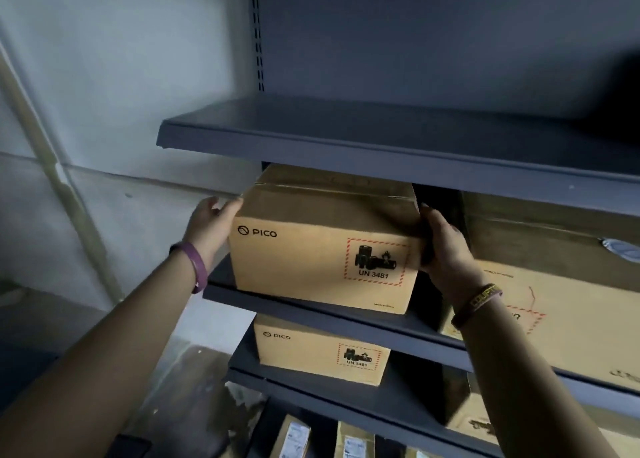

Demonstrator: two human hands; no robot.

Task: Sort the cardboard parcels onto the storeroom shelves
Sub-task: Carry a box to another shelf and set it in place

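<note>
Gripping a cardboard parcel (322, 249) from both sides, the person holds it at the left front corner of the middle shelf (311, 305) — its printed face, marked PICO with a red-bordered UN 3481 label, juts out past the shelf's front edge. The left hand (211, 222) lies against the parcel's left side near the top, fingers curled around the upper left corner. The right hand (443, 246) clasps the right side, thumb on the front face and fingers wrapped behind the edge. A purple band (194, 267) circles the left wrist and a dark lettered band (478, 301) the right. Just above the parcel runs the upper shelf (346, 139). On the shelf below (311, 385), near its left end, sits a second PICO box (322, 350) — directly under the held one. Larger cartons (554, 305) fill the middle shelf to the right, apart from the parcel
</note>
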